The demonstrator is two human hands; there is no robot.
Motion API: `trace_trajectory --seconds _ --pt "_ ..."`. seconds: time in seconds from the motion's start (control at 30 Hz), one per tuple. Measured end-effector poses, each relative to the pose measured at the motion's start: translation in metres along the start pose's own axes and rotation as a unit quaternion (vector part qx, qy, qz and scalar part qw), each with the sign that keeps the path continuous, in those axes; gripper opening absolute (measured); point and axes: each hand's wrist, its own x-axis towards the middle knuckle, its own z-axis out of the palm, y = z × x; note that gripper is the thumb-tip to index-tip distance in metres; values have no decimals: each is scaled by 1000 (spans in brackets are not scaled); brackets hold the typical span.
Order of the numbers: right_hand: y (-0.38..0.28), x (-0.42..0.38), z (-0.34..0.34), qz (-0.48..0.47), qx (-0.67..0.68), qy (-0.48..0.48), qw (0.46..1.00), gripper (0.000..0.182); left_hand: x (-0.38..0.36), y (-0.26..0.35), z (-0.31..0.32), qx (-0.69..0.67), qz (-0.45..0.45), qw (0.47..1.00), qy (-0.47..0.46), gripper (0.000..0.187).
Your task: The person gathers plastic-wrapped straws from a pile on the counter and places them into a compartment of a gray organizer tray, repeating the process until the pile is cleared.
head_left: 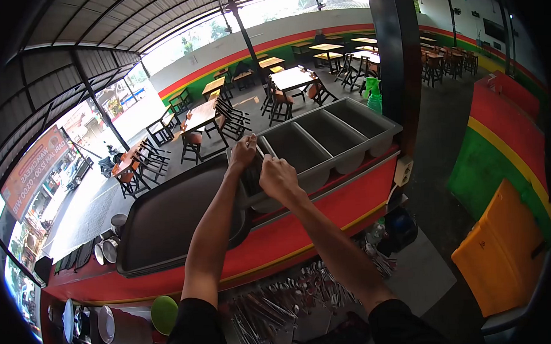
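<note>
A grey cutlery tray with several long compartments stands on the red counter. Both my hands are over its leftmost compartment. My left hand is closed, fingers curled, near the tray's far left corner. My right hand is closed in a fist shape just nearer and to the right. What either hand grips, if anything, is hidden behind the fingers. The compartments right of my hands look bare inside. Below the counter lies a wide spread of loose forks and spoons, partly covered by my right forearm.
Dark serving trays lie stacked left of the cutlery tray. A green spray bottle stands behind it, beside a black post. Metal cups, stacked plates and a green plate sit left. An orange chair stands right.
</note>
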Motion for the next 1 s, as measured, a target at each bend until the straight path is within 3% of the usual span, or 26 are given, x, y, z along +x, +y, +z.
trace_trajectory --seconds 0.07,0.33,0.7,0.8,0.9,1.0 --pt "-3 7 -3 25 -16 -22 999 23 2 0 4 -5 -14 1000 -15 45" --pt "-5 11 7 30 -68 41 996 29 -9 8 3 25 19 999 -6 37" --pt "-7 -2 0 18 -52 127 990 32 -34 24 -24 -21 94 985 142 26" --pt "-8 -5 -1 15 -51 135 989 31 -77 47 -60 -50 138 982 119 22" --pt "-6 -5 -2 -4 -20 142 990 30 -145 75 -105 -160 162 969 100 22" --pt "6 -3 2 -61 61 184 979 27 -235 78 -141 -239 129 961 47 24"
